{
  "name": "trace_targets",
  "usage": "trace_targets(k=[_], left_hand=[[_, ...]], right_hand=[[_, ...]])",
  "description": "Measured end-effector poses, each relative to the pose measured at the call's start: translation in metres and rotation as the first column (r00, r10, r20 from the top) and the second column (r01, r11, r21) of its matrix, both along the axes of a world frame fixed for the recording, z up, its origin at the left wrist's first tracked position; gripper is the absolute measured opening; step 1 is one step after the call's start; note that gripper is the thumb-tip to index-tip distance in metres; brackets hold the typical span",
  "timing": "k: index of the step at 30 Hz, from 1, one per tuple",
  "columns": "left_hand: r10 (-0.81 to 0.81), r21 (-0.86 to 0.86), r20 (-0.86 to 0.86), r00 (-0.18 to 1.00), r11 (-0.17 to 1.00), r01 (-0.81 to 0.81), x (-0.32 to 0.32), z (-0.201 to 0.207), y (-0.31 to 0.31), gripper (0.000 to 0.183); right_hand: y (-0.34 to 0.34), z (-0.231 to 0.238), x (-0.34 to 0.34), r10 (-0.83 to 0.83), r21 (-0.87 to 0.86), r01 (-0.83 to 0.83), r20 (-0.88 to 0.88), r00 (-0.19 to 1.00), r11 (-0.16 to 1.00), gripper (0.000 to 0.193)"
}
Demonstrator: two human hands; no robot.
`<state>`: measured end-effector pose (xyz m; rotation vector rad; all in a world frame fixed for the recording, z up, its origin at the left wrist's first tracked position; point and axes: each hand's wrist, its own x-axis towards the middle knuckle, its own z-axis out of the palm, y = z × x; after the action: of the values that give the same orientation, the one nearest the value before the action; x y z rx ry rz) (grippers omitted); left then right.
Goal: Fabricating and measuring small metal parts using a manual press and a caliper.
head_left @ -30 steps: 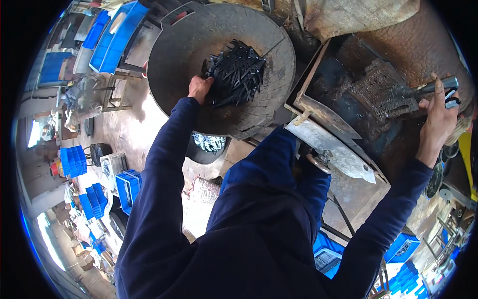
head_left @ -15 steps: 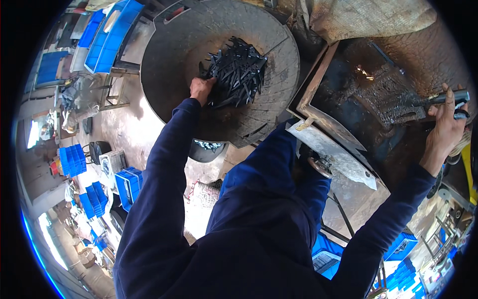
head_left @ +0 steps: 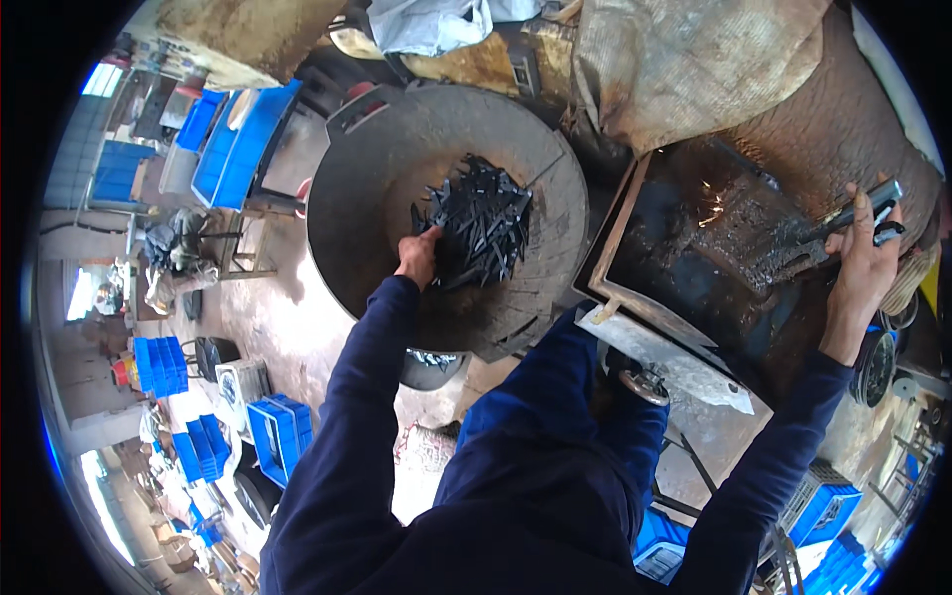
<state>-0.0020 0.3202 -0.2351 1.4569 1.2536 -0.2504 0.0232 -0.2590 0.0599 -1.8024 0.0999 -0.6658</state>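
Note:
My left hand (head_left: 417, 258) is at the near left edge of a heap of thin black metal strips (head_left: 484, 220) in a wide, round, dark metal pan (head_left: 362, 198). Its fingers are drawn together against the heap; what they grip, if anything, is hidden. Over on the right, my right hand (head_left: 861, 273) is wrapped around a shiny metal handle (head_left: 878, 203) with a dark lower piece beside it. From there a dark, forked end (head_left: 793, 266) reaches down into a wet, sludge-coated box (head_left: 615, 288), where a small bright orange-yellow glint shows.
A coarse sack cloth (head_left: 694, 69) lies behind the box. A pale metal plate (head_left: 674, 362) juts from its front, close to my legs. Blue crates (head_left: 280, 436) stand on the floor at left. A smaller container (head_left: 434, 371) sits below the pan's near rim.
The whole view has shifted, so the pan and box sit lower in the picture. My left hand stays by the heap's left edge, and my right hand keeps hold of the handle.

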Motion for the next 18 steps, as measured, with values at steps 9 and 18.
trace_targets(k=[9,18], left_hand=[[-0.036,-0.124,0.112,0.993,0.991,0.05,-0.003,0.018,0.009,0.022],[-0.05,-0.079,0.154,0.987,0.995,0.063,0.001,0.001,0.025,0.026]], right_hand=[[0.02,0.012,-0.005,-0.058,0.027,0.059,-0.017,0.998,0.998,0.053],[0.014,0.008,0.003,-0.03,-0.026,0.03,-0.009,1.0,0.999,0.054]])
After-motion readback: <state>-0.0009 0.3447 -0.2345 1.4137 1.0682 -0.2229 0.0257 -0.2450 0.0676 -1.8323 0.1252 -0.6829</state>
